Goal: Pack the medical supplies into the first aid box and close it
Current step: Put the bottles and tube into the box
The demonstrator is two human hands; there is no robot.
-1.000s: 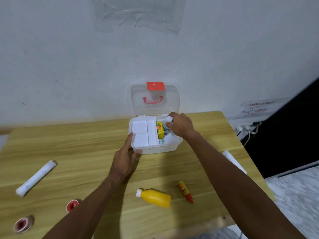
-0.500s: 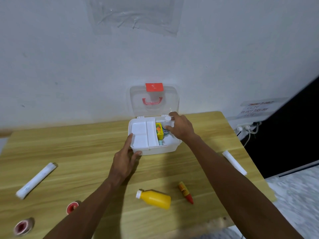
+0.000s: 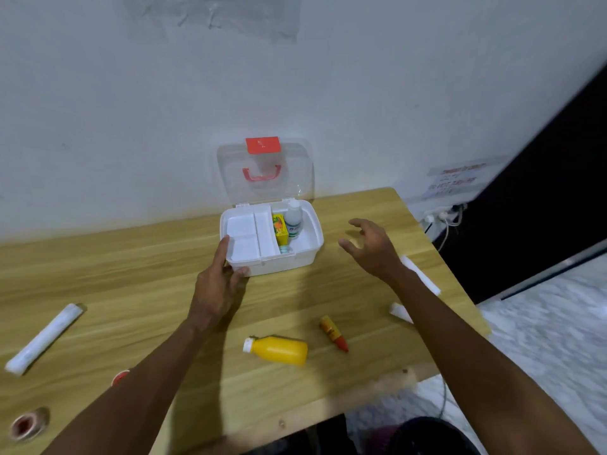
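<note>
Gripping the front-left corner of the open first aid box (image 3: 295, 257) at 12 o'clock on the table (image 3: 98, 274), the left hand (image 3: 216, 284) steadies it. The right hand (image 3: 371, 247) hovers at the box's 3 o'clock, fingers spread, empty. Probably best next: take the yellow bottle (image 3: 279, 349) at 6 o'clock by its body and lay it flat so the lid (image 3: 295, 178) can shut.

Place: plain indoor room, home or office we cannot tell | We see: pale wooden table (image 3: 98, 274) against scuffed white wall (image 3: 131, 110) | printed notice (image 3: 456, 180), plugged power strip (image 3: 441, 218) at right | speckled floor (image 3: 542, 323)
</note>
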